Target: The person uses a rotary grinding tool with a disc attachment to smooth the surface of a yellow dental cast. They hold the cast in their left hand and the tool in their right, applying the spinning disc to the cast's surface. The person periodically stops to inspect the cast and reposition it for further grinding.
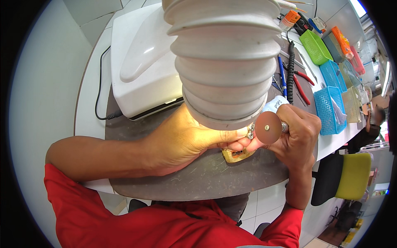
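Mat (206,184): room toward edge; hose (225,58) crowds left hand (192,138).

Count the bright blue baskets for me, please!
2: the nearer blue basket is at the right of the desk; the farther blue basket sits between it and the green basket. Others could be hidden.

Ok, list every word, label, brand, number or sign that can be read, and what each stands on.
Light-blue object near the right hand: a short handwritten word in dark ink, not copied here.
Orange-and-white container at the back: any print is too small to read.
Brown disc: no writing visible.
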The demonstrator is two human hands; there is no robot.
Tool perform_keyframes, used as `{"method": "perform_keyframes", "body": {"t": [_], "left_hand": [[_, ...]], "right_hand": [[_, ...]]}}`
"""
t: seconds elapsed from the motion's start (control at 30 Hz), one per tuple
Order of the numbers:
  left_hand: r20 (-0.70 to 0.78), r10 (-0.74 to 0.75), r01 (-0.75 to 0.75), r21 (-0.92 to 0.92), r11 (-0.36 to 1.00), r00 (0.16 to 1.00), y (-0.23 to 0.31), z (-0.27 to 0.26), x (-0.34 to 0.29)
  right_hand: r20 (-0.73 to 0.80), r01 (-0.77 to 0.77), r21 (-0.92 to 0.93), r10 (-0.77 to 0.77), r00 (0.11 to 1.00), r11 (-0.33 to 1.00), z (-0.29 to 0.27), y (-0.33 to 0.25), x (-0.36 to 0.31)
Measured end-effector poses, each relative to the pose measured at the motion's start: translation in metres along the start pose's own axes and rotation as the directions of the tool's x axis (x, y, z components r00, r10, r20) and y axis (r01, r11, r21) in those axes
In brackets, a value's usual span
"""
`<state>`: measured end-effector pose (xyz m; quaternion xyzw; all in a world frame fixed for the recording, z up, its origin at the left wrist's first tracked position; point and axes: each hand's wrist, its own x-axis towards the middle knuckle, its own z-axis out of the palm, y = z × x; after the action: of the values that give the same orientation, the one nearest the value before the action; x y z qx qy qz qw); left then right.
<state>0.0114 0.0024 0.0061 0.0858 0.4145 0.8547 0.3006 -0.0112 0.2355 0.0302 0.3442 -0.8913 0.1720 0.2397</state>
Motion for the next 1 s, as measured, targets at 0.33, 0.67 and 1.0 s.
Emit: {"method": "perform_keyframes", "body": {"t": [0.33,0.67,1.0], "left_hand": [[-0.014,0.002,-0.002,0.027,1.000,1.000,0.0022,0.0040,0.0001],[-0.006,0.010,-0.009,0.055,0.998,1.000,0.0022,0.0024,0.0004],[0.010,0.025,-0.025,0.057,0.998,1.000,0.0019,0.0045,0.0015]], "right_hand": [[0.008,0.002,0.005,-0.002,1.000,1.000,-0.0001,-0.0002,0.0002],[0.014,0.006,0.000,-0.006,1.000,1.000,-0.0011,-0.0014,0.0023],[0.009,0.005,-0.006,-0.005,1.000,1.000,-0.0001,0.0000,0.0001]]}}
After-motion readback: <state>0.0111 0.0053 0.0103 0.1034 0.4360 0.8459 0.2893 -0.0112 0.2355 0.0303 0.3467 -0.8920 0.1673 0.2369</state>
